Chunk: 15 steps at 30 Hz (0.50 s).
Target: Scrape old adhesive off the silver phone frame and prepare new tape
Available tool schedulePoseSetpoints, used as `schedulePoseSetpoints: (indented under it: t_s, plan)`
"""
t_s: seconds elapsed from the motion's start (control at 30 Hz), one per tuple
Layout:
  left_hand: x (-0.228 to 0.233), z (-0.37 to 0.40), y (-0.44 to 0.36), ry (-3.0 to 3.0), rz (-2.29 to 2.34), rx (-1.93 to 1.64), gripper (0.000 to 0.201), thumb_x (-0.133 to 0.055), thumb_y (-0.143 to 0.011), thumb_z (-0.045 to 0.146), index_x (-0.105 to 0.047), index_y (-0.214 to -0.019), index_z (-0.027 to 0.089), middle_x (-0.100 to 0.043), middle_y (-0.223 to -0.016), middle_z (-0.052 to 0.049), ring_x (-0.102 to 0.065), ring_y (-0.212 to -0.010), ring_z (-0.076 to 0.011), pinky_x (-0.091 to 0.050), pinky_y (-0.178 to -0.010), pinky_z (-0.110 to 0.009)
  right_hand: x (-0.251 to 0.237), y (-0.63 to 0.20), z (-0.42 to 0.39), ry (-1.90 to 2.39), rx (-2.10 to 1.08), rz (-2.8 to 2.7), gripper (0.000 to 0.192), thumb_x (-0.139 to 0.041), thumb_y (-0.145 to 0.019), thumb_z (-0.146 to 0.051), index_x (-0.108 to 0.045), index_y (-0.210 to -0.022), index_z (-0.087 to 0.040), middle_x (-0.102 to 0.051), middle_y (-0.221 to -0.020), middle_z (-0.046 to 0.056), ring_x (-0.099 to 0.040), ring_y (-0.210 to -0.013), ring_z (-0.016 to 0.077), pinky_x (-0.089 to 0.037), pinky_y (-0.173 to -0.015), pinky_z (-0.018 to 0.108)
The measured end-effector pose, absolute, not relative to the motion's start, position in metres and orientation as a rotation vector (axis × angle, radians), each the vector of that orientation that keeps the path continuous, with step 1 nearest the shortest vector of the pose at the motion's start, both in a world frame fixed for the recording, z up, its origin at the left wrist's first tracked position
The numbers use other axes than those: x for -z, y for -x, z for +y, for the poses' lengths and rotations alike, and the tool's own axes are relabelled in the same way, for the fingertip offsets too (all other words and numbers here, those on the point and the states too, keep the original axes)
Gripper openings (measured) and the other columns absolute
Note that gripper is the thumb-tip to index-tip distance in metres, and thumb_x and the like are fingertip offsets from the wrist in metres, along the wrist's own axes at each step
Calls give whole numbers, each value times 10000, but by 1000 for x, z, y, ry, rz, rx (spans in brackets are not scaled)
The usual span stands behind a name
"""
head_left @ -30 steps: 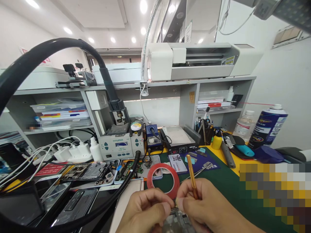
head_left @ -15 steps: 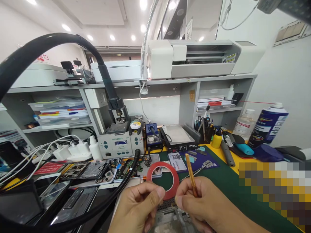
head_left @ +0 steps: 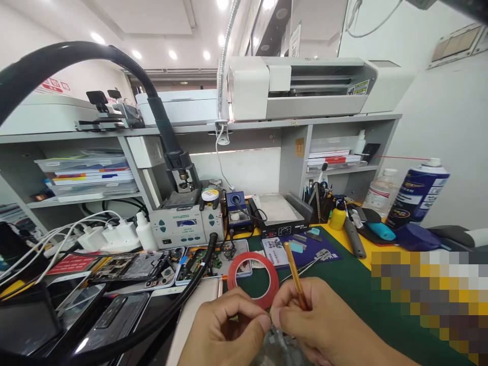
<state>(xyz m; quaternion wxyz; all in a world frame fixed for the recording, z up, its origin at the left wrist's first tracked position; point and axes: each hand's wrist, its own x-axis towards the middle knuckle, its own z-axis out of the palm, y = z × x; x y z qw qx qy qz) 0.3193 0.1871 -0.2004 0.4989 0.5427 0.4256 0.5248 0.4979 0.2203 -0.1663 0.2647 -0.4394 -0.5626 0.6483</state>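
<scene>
My left hand (head_left: 229,328) is closed in a pinch, thumb against forefinger; whatever lies between the tips is too small to make out. Close against it, my right hand (head_left: 308,315) grips a slim gold-coloured tool (head_left: 293,269), its handle slanting up past the knuckles and its lower end hidden. The fingertips of both hands nearly meet. Beneath them, a grey metal device part (head_left: 280,345) shows in part, mostly covered by the hands. Just beyond the fingers is a roll of red tape (head_left: 233,277), partly overlapped by my hands.
Left are phones (head_left: 114,317) and opened device boards (head_left: 209,259), crossed by a black hose (head_left: 168,315). Behind stand a soldering station (head_left: 183,229), a heating plate (head_left: 282,231) and tweezers (head_left: 305,267). A spray can (head_left: 417,195) and yellow bottle (head_left: 337,217) are right.
My left hand has moved right, bringing its fingertips up to those of my right hand. The right hand still holds the gold tool. The whole view has shifted slightly.
</scene>
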Motion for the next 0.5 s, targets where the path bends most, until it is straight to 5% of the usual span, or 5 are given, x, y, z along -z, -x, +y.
schedulePoseSetpoints:
  t_s: [0.3,0.5]
  plan:
    - [195,185,-322,-1231,1056,-1295,168,-760,-767,293,-724,-647,181,-605,-696,-26,-516,-654,-142,-369,-593,-236,163,-501,218,1129,-1827,-1488,170,-664,-813,-296,-586,-698,-198,-277,-391,-147,-167,-336,36,-172,-345,188]
    - [183,181,-323,-1151,1088,-1207,280,-833,-721,416,-745,-650,160,-621,-685,-24,-513,-670,-130,-387,-626,-220,167,-502,218,1154,-1797,-1487,131,-692,-780,-237,-585,-712,-200,-291,-414,-144,-181,-364,40,-161,-359,189]
